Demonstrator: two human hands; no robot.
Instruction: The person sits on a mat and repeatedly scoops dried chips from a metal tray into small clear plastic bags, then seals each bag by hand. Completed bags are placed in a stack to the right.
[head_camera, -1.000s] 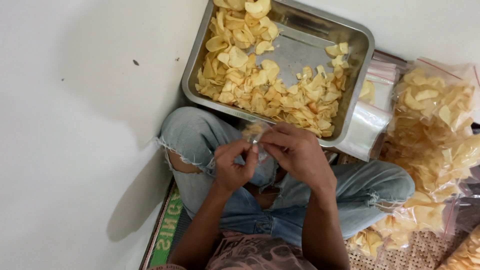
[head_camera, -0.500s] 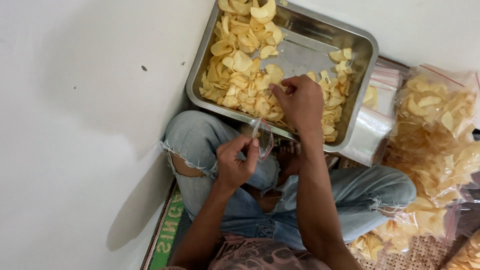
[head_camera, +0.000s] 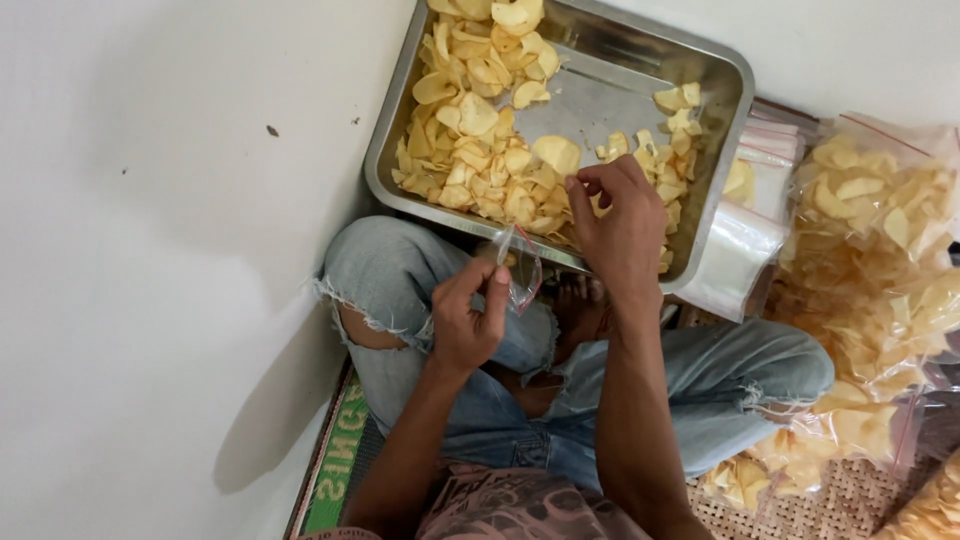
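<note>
I see the small clear bag (head_camera: 522, 268) pinched at its mouth by my left hand (head_camera: 468, 318), just below the tray's near rim. At one o'clock from it, my right hand (head_camera: 622, 222) closes its fingertips on chips (head_camera: 480, 150) in the metal tray (head_camera: 640, 60). Filled bags (head_camera: 880, 250) lie at three o'clock.
</note>
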